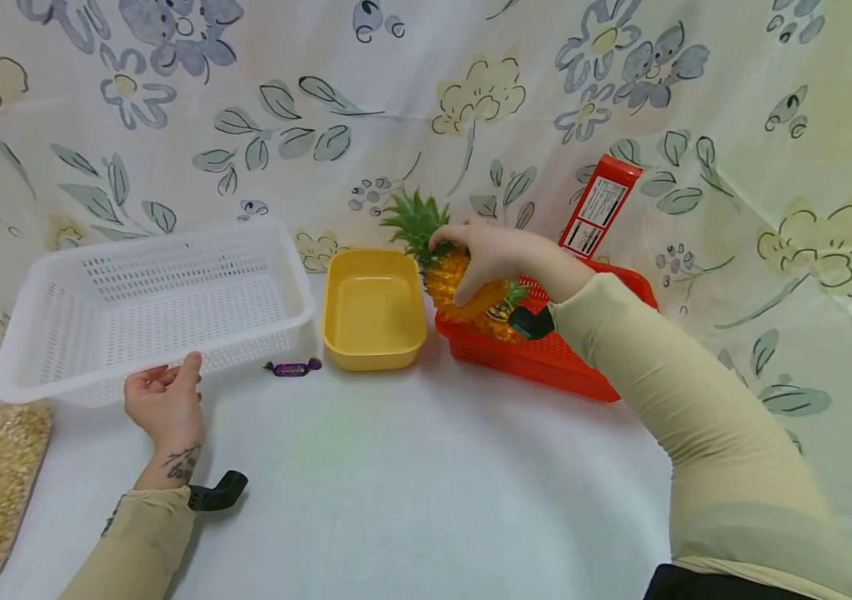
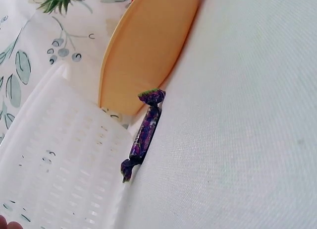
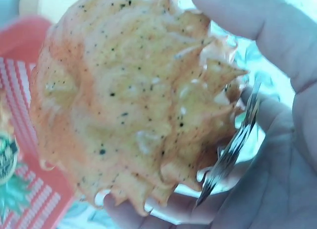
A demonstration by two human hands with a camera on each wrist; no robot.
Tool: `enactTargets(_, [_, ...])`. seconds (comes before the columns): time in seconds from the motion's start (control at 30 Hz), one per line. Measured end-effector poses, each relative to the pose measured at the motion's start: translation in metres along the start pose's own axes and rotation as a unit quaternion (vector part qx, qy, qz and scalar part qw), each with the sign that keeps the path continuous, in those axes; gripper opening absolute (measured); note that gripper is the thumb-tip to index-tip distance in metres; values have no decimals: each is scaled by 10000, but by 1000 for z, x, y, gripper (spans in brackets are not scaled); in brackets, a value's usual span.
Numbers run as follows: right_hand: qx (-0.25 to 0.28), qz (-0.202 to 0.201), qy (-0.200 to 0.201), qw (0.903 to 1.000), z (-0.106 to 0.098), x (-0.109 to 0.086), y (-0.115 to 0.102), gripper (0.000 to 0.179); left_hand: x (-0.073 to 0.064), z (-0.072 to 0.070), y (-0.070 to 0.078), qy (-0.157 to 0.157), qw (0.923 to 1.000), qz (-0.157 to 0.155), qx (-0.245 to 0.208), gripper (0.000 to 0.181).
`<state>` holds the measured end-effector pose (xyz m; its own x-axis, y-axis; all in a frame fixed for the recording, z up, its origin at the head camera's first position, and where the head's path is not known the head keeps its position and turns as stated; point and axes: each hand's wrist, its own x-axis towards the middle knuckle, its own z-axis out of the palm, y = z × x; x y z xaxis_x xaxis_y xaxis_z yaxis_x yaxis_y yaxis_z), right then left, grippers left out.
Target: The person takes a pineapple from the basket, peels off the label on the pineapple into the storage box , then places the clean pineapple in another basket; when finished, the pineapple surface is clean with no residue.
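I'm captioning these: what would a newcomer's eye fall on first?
Probably the spiky orange pineapple in the right hand, at the left end of the red basket. Then perhaps the white basket on the left, with the left hand at its near rim, and the yellow tub between the baskets.

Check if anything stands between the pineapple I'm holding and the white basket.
Yes: the yellow tub stands between the white basket and the pineapple in your right grip. The purple-wrapped candy lies nearer you, just off that line.
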<state>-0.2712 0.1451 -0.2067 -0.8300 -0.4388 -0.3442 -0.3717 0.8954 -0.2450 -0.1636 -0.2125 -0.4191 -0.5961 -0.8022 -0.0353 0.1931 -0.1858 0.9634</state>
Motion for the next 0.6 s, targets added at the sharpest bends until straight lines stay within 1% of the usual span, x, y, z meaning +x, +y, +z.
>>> enactTargets(0.13, [-192, -426, -74, 9989, 16, 0, -16, 74, 1, 0, -1, 8, 10000, 10, 16, 36])
enactTargets(0.27, [-364, -905, -226, 9950, 32, -1, -29, 74, 2, -1, -2, 2, 10000, -5, 16, 37])
enactTargets(0.43, [-565, -1573, -543, 9844, 50, -4, -43, 75, 2, -1, -2, -22, 10000, 4, -19, 36])
enactTargets(0.53, [-769, -1903, -672, 9764, 61, -8, -50, 75, 2, -1, -1, -28, 10000, -26, -54, 36])
enactTargets(0.6, [-997, -2086, -700, 9704, 70, -9, -54, 76, 2, -1, -1, -23, 10000, -49, -83, 35])
